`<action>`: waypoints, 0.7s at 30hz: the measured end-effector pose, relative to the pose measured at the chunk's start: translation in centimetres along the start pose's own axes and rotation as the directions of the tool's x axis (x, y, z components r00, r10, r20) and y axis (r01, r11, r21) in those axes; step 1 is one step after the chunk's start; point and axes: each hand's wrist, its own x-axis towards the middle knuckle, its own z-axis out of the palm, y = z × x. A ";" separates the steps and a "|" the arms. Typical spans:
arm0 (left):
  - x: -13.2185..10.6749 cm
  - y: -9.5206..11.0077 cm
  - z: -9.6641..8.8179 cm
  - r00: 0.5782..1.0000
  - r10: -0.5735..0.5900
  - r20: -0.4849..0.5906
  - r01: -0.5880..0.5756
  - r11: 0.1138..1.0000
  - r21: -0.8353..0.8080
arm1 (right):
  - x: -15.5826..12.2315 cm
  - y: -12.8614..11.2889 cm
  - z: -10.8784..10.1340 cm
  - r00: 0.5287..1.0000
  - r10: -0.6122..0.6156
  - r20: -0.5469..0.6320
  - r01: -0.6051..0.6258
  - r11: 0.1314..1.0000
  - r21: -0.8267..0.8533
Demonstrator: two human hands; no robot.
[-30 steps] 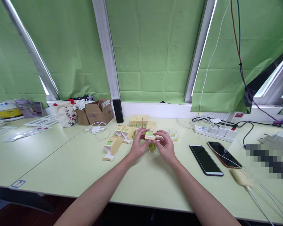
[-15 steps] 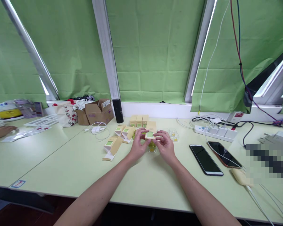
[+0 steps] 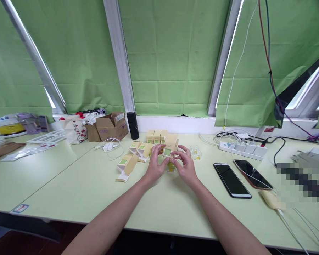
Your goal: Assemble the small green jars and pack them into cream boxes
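A small tan cardboard box with a green square on its face [image 3: 167, 152] is held up between my two hands, tilted. My left hand [image 3: 156, 165] grips its left side with thumb and fingers. On the right side, the fingertips of my right hand [image 3: 186, 166] are closed at the box's edge. Just below it a clear container with something yellow inside [image 3: 171, 168] rests on the table. Left of my hands lie several similar boxes with opened flaps, among them one nearest me [image 3: 126, 164]. Behind, a row of upright tan boxes [image 3: 156, 136] stands together.
More small clear containers [image 3: 195, 153] sit right of my hands. Two phones [image 3: 232, 180] lie farther right, near a power strip [image 3: 243, 149] and loose cables. A black bottle [image 3: 133, 125] and an open carton [image 3: 112, 126] stand at the back. Another person's hand [image 3: 12, 147] rests far left.
The box has turned and tilted between my hands, showing more of its far side. My right fingers have shifted and lifted slightly. The other person's hand has moved a little right.
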 end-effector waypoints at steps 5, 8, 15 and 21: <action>0.0 0.3 -0.1 0.999 -0.027 -0.020 0.028 0.996 0.080 | -0.2 -0.7 0.0 0.994 -0.063 0.089 0.069 0.996 -0.055; 0.1 0.3 -0.1 0.998 -0.045 -0.046 0.048 0.997 0.054 | -0.4 -1.0 0.1 0.994 -0.061 0.090 0.067 0.996 -0.064; 0.3 -0.2 -0.1 0.992 -0.111 -0.056 0.107 0.992 -0.069 | -0.6 -1.1 0.2 0.995 -0.083 0.054 0.086 0.995 -0.053; 0.3 -0.2 -0.3 0.991 -0.126 -0.043 0.121 0.988 -0.091 | -0.7 -1.3 0.2 0.988 -0.123 0.091 0.129 0.989 -0.070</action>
